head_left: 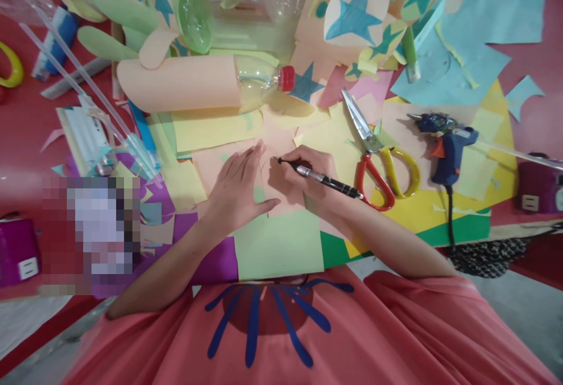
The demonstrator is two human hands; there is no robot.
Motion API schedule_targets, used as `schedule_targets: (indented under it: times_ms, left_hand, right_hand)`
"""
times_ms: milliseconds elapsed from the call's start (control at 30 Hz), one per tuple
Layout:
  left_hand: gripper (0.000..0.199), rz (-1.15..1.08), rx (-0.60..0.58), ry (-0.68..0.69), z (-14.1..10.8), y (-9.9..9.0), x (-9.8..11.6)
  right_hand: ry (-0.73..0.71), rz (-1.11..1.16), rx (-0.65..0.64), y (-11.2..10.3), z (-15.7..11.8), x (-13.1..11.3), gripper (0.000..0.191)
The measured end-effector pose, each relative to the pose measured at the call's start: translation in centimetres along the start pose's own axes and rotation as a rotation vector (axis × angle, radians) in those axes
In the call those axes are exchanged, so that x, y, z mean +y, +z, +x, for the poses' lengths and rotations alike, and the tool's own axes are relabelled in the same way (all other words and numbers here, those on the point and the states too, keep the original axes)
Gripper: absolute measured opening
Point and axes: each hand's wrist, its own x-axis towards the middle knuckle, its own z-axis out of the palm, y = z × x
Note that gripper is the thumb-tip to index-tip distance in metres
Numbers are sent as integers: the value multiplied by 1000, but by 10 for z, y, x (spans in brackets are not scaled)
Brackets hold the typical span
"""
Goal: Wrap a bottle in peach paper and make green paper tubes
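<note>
My right hand (310, 171) grips a black and silver pen (328, 181), its tip down on a sheet of pale pink paper (285, 194). Flat on the same paper, to the left of the pen tip, lies my left hand (240, 182) with fingers stretched and thumb apart. Light green paper (279, 241) shows below both hands. Just right of my right hand lie scissors (373, 147) with one red and one yellow handle, blades pointing away. Beyond the hands rests a clear bottle (259, 81) with a red cap, its body wrapped in pink paper.
A blue glue gun (448, 147) lies at the right, its cord running toward the table edge. Paper-covered bottles with blue stars (355, 14) stand at the back. Clear glue sticks (88, 74), paper scraps and a blurred-out object (101, 226) are at the left.
</note>
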Motion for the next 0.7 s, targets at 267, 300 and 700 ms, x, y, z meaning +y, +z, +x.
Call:
schedule_targets:
  times_ms: [267, 300, 700]
  left_hand:
    - [112, 12, -5, 18, 0, 0, 0]
    - [111, 16, -10, 11, 0, 0, 1]
    - [106, 11, -29, -32, 0, -1, 2]
  right_hand:
    - [32, -17, -40, 6, -4, -2, 12]
    - [34, -17, -32, 6, -4, -1, 12]
    - [-52, -18, -21, -1, -1, 7, 5]
